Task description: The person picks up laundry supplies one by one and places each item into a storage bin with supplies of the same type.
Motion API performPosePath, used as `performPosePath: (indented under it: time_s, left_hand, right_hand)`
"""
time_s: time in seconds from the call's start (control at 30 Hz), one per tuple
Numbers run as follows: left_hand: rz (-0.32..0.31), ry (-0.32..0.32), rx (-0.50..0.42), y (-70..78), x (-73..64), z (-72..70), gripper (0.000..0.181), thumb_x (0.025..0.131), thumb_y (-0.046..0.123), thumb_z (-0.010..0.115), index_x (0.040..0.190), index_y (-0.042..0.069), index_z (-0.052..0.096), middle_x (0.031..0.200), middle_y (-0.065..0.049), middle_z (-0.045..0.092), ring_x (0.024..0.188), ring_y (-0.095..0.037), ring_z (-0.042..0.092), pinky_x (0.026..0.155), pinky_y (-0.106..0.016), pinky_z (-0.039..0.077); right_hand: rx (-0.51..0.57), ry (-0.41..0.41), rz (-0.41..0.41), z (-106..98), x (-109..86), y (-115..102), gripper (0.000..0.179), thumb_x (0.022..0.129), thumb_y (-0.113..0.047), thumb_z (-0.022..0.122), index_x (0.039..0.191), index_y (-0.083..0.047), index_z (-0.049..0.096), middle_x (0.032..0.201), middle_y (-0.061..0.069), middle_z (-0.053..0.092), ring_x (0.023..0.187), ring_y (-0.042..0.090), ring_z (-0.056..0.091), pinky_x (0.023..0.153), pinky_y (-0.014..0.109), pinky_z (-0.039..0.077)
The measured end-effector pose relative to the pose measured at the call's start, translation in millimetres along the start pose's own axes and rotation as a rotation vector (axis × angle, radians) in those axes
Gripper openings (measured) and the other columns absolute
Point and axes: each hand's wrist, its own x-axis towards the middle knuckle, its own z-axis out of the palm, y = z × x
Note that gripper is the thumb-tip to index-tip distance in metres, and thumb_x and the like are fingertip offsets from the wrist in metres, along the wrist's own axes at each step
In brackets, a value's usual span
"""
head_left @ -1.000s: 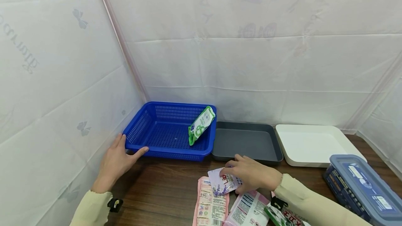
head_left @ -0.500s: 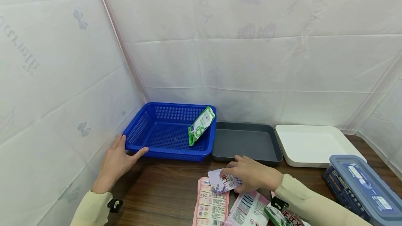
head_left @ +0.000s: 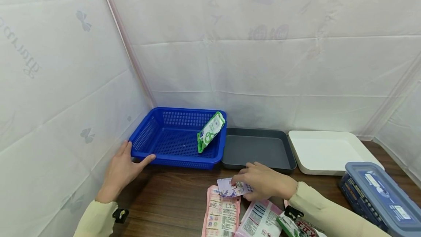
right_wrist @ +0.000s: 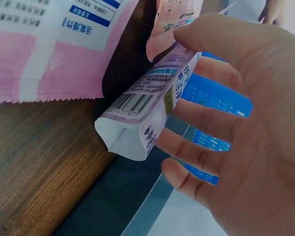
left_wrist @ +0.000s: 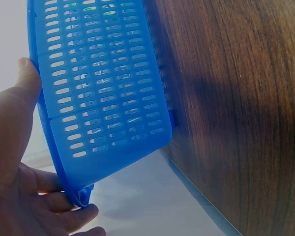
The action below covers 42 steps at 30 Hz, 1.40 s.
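Observation:
A blue mesh basket [head_left: 184, 161] stands at the back left. My left hand [head_left: 119, 173] grips its near left corner, thumb along the front rim and fingers round the side, as the left wrist view also shows. My right hand [head_left: 264, 183] pinches a small lavender-printed pouch [right_wrist: 137, 101] between thumb and fingers; in the right wrist view its folded bottom bulges open. In the head view the pouch overlaps the top of a pink packet [head_left: 222, 213] lying beneath. Beside it lies a second pink-and-white packet [head_left: 261, 218]. A green-and-white wipes-like pack [head_left: 211, 131] leans inside the basket.
Right of the basket come a dark grey tray [head_left: 256, 148] and a white tray [head_left: 330, 151]. A blue lidded box [head_left: 381, 196] stands at the right. A green-and-red packet [head_left: 297, 226] lies partly under my right forearm. White sheets enclose the wooden table [head_left: 164, 200].
The lavender pouch has tilted, its near edge rising so its face looks narrower. My right hand has barely shifted; my left hand and the basket have stayed in place.

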Motion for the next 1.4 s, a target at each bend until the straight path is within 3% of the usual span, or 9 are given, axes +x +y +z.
performPosePath:
  time_s: [0.43, 0.77, 1.1, 1.4]
  left_hand:
    - [0.002, -0.003, -0.002, -0.3, -0.6, -0.9, 0.115, 0.086, 0.069, 0.07, 0.149, -0.02, 0.034, 0.152, -0.044, 0.032, 0.133, -0.064, 0.038, 0.104, -0.071, 0.036]
    - [0.002, -0.001, 0.0, 0.0, -1.0, -1.1, 0.115, 0.085, 0.069, 0.07, 0.148, -0.02, 0.034, 0.152, -0.044, 0.032, 0.133, -0.064, 0.038, 0.104, -0.072, 0.036]
    - [0.0, -0.006, 0.007, 0.6, -0.5, -1.0, 0.115, 0.086, 0.07, 0.069, 0.149, -0.02, 0.034, 0.152, -0.044, 0.032, 0.133, -0.064, 0.038, 0.103, -0.072, 0.036]
    - [0.002, -0.005, 0.003, 0.2, -0.5, -0.8, 0.115, 0.086, 0.07, 0.07, 0.149, -0.02, 0.034, 0.152, -0.043, 0.032, 0.132, -0.064, 0.039, 0.102, -0.072, 0.037]
  right_hand:
    - [0.023, 0.046, -0.007, -4.6, -1.8, -1.3, 0.03, 0.094, -0.028, 0.071, 0.123, -0.034, 0.07, 0.12, -0.01, 0.07, 0.098, 0.015, 0.056, 0.089, 0.046, 0.048]
    - [-0.033, 0.148, -0.094, -7.1, -0.6, 0.1, 0.022, 0.093, -0.021, 0.071, 0.115, -0.026, 0.075, 0.106, -0.015, 0.073, 0.08, 0.008, 0.048, 0.074, 0.033, 0.045]
    - [-0.052, 0.242, -0.117, -7.4, 2.5, 0.2, 0.01, 0.093, -0.019, 0.075, 0.102, -0.023, 0.076, 0.087, -0.015, 0.069, 0.074, 0.005, 0.05, 0.069, 0.028, 0.046]
    - [-0.055, 0.312, -0.133, -8.2, 4.6, 1.1, 0.007, 0.092, -0.018, 0.078, 0.094, -0.023, 0.075, 0.084, -0.016, 0.067, 0.071, 0.002, 0.049, 0.064, 0.025, 0.044]
